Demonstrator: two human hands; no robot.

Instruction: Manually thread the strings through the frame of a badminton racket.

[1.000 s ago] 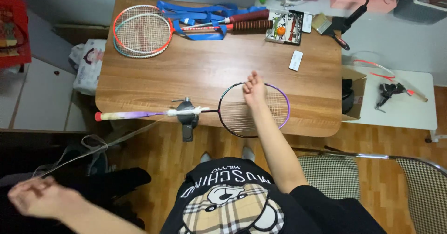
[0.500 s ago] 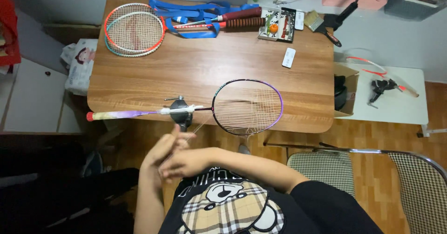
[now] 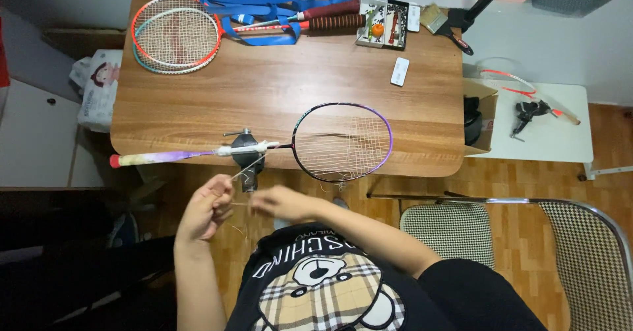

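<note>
Purple racket (image 3: 341, 141) clamped at table (image 3: 277, 87) edge; both hands pinch string (image 3: 241, 171).

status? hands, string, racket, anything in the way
Left hand and right hand pinch thin string between them, below table edge. Purple-framed racket clamped in vise, untouched. Nothing blocking; second racket lies at far corner.

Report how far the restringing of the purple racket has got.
Done: the purple racket sits clamped in the vise, with strings across much of its head. In hand: left hand and right hand pinch a thin string before the table edge. Left: the head's lower left looks unstrung, loose ends hanging.
</note>
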